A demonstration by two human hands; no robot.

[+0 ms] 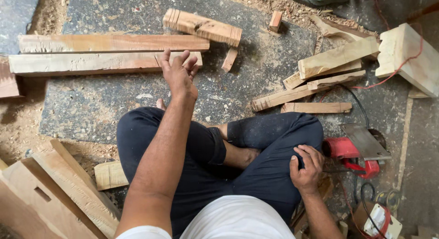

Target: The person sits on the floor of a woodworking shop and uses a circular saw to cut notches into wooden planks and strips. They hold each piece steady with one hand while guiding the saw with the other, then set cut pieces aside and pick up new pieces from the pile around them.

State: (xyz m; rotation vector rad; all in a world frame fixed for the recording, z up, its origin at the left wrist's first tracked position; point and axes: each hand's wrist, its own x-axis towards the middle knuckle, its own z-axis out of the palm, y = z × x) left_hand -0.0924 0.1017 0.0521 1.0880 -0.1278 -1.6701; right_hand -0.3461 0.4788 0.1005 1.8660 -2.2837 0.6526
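Hands: two, left hand [179,74] and right hand [305,168], both bare and empty.
Long planks, far left of floor: two, upper plank [112,42] and lower plank [91,63], lying side by side.
Grooved block: one [202,26], resting above the planks' right ends.
Small offcuts near it: two, slim offcut [229,59] and stub offcut [275,21].
Red power tools, right edge: one red planer [354,152]; a second red-and-white tool [382,220] at the lower right corner.

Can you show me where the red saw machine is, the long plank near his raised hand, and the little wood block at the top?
Red power saw [344,149], head view, red body.
Long pale wooden plank [82,63], head view, top face.
Small reddish wooden block [275,20], head view, middle.
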